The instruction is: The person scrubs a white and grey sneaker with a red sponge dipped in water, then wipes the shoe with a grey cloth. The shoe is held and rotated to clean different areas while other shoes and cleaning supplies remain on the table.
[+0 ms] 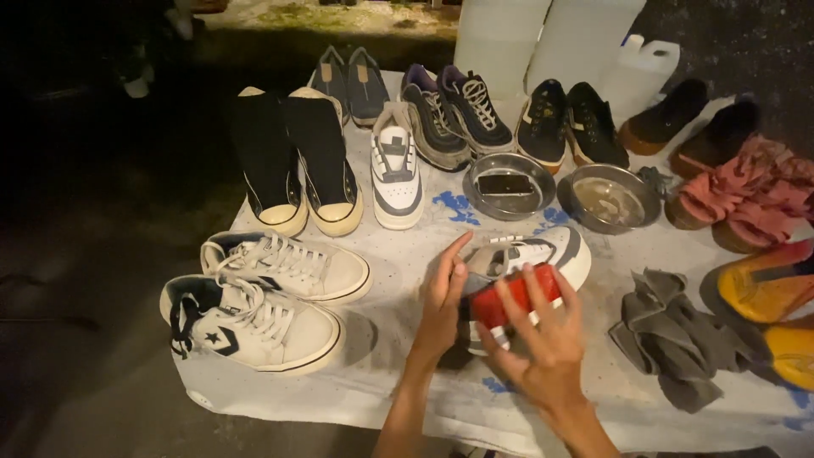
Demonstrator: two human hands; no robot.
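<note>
Metal bowls (609, 200), grey rag (670, 331), white sneakers (263, 297), black high-tops (297, 161).

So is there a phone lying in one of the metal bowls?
Yes, a dark phone lies flat inside the left metal bowl, just beyond the shoe under the hands.

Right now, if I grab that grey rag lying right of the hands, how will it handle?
The grey rag lies crumpled in soft folds on the white sheet, so it will likely be floppy and droop from one pinch. It looks thin, probably light. Nothing rests on it, so it should lift free, though a trailing end may drag toward the orange shoes.
</note>
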